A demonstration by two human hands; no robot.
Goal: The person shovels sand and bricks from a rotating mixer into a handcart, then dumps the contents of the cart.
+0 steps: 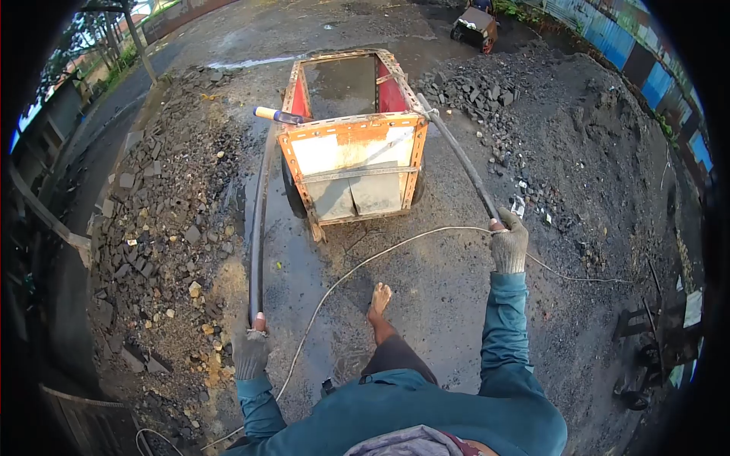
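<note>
A two-handled cart point(325, 155) with a slotted, rust-orange metal frame and pale panels stands in front of me. Its box shows red inner sides. My left hand point(252, 354), in a worn grey glove with a bare thumb tip, is closed around the end of the left cart handle point(259, 235). On the other side, my right hand point(509, 245), gloved alike, grips the right cart handle point(462, 161) near its end. A bottle-like object point(278, 115) with a dark blue part lies at the cart's near left corner. Part of the wheels is hidden.
A thin cable point(395, 245) runs across the wet ground between me and the cart, passing by my right hand. Broken rubble point(144, 251) lines the left side; a dark gravel heap point(585, 152) rises at right. Another cart point(476, 27) stands far back.
</note>
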